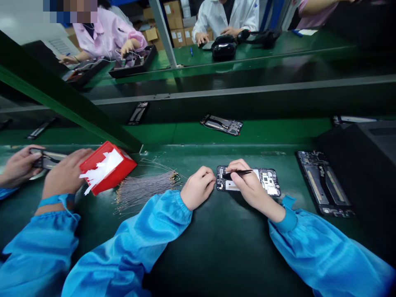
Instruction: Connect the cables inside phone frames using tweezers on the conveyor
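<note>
Dark green workbench (198, 247), one surface. Near its middle: an opened phone chassis (248, 180), lying flat. Left of it: a bundle of thin wires (144, 190), fanned out. Further left: a red tray (107, 167) with white scraps, tilted. Toward the right edge: a second phone frame (324, 183). Along the far edge, on the green belt (173, 133): another phone board (222, 125).

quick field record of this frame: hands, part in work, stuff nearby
left hand: fingertips on left end of open phone chassis
right hand: holds black tweezers over the chassis
surface: dark green bench
left of hands: bundle of thin wires, red bin
right: second chassis
co-worker: hands at far left
</note>
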Demonstrator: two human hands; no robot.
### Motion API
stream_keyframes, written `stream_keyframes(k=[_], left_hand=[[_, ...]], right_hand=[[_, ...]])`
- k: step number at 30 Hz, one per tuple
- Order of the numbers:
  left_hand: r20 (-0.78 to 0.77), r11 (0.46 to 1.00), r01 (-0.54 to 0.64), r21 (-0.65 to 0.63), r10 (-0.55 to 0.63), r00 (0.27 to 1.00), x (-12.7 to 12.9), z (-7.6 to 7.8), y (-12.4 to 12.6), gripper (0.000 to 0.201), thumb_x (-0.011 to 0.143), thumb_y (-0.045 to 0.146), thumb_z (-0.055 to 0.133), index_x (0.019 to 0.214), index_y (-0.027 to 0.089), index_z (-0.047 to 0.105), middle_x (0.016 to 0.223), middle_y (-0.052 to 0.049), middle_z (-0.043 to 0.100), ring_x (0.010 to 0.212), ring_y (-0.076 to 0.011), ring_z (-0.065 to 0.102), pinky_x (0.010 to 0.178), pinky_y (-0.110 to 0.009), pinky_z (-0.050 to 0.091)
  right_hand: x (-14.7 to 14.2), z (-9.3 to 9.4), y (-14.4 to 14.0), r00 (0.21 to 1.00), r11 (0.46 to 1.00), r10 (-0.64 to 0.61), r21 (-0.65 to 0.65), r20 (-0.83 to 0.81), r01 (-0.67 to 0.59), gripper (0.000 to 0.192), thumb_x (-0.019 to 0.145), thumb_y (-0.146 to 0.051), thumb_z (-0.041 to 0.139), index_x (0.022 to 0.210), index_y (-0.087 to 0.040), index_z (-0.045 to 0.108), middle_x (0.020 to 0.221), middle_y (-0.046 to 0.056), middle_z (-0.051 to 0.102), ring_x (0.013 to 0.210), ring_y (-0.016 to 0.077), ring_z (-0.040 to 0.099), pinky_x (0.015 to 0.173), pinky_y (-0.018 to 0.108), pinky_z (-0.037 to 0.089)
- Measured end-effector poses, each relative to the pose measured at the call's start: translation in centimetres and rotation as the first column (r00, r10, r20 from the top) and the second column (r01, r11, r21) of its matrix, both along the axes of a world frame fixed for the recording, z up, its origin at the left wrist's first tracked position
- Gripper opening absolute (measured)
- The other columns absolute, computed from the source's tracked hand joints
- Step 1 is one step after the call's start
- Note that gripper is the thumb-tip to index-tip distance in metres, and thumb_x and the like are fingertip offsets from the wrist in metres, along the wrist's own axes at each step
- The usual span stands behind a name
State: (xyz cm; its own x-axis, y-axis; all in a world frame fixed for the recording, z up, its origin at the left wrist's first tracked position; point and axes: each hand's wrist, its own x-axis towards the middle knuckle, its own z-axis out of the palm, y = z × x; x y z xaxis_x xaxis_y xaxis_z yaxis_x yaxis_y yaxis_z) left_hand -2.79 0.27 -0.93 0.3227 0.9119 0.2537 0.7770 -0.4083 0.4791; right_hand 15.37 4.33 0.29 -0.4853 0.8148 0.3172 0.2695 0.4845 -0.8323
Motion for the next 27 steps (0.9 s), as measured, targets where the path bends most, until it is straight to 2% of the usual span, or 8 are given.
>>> stream_keyframes(k=[4, 7, 10, 13, 27], left_hand=[[-0.214, 0.999, -0.020, 0.046, 0.029, 0.976, 0.4, 0.1, 0.2, 0.017, 0.086, 0.022, 0.041, 0.081, 0.019, 0.057, 0.081, -0.002, 0.055, 0.077, -0.0146, 0.049, 0.071, -0.028, 0.040], [-0.296, 0.997, -0.030, 0.066, 0.049, 0.954, 0.4, 0.1, 0.2, 0.020, 0.088, 0.025, 0.039, 0.080, 0.019, 0.057, 0.077, -0.002, 0.055, 0.073, -0.0149, 0.046, 0.068, -0.029, 0.037], [-0.306, 0.997, -0.027, 0.074, 0.048, 0.951, 0.4, -0.1, 0.1, 0.021, 0.088, 0.025, 0.039, 0.080, 0.019, 0.057, 0.077, -0.002, 0.054, 0.073, -0.0149, 0.045, 0.067, -0.028, 0.035], [-0.314, 0.997, -0.023, 0.079, 0.047, 0.948, 0.4, -0.2, 0.1, 0.021, 0.088, 0.025, 0.039, 0.080, 0.019, 0.057, 0.077, -0.002, 0.054, 0.073, -0.0151, 0.044, 0.067, -0.028, 0.034], [-0.331, 0.996, -0.017, 0.083, 0.043, 0.943, 0.5, -0.1, 0.1, 0.023, 0.088, 0.026, 0.037, 0.079, 0.019, 0.057, 0.075, -0.002, 0.053, 0.071, -0.0150, 0.043, 0.065, -0.029, 0.032]], right_hand=[[0.1, -0.5, 0.0, 0.997, 0.995, 0.061, -0.082, 0.037, -0.058, 0.011, 0.085, -0.024, 0.044, 0.084, -0.020, 0.055, 0.086, 0.004, 0.057, 0.086, 0.0175, 0.054, 0.080, 0.033, 0.042], [0.1, -0.8, 0.0, 0.999, 0.995, 0.014, -0.096, 0.047, -0.010, 0.006, 0.080, -0.021, 0.051, 0.083, -0.020, 0.056, 0.083, 0.003, 0.059, 0.082, 0.0174, 0.057, 0.076, 0.032, 0.044], [0.1, -1.1, 0.1, 0.998, 0.987, -0.047, -0.152, 0.030, 0.051, 0.007, 0.078, -0.023, 0.055, 0.083, -0.020, 0.058, 0.082, 0.003, 0.061, 0.079, 0.0171, 0.059, 0.071, 0.031, 0.047], [0.1, -1.3, 0.2, 0.999, 0.979, -0.047, -0.197, 0.026, 0.051, 0.007, 0.077, -0.024, 0.056, 0.082, -0.020, 0.060, 0.083, 0.003, 0.063, 0.079, 0.0173, 0.060, 0.070, 0.030, 0.048], [0.1, -0.9, 0.2, 0.997, 0.980, -0.055, -0.187, 0.051, 0.064, 0.007, 0.077, -0.023, 0.056, 0.080, -0.020, 0.061, 0.082, 0.002, 0.064, 0.079, 0.0177, 0.061, 0.070, 0.030, 0.048]])
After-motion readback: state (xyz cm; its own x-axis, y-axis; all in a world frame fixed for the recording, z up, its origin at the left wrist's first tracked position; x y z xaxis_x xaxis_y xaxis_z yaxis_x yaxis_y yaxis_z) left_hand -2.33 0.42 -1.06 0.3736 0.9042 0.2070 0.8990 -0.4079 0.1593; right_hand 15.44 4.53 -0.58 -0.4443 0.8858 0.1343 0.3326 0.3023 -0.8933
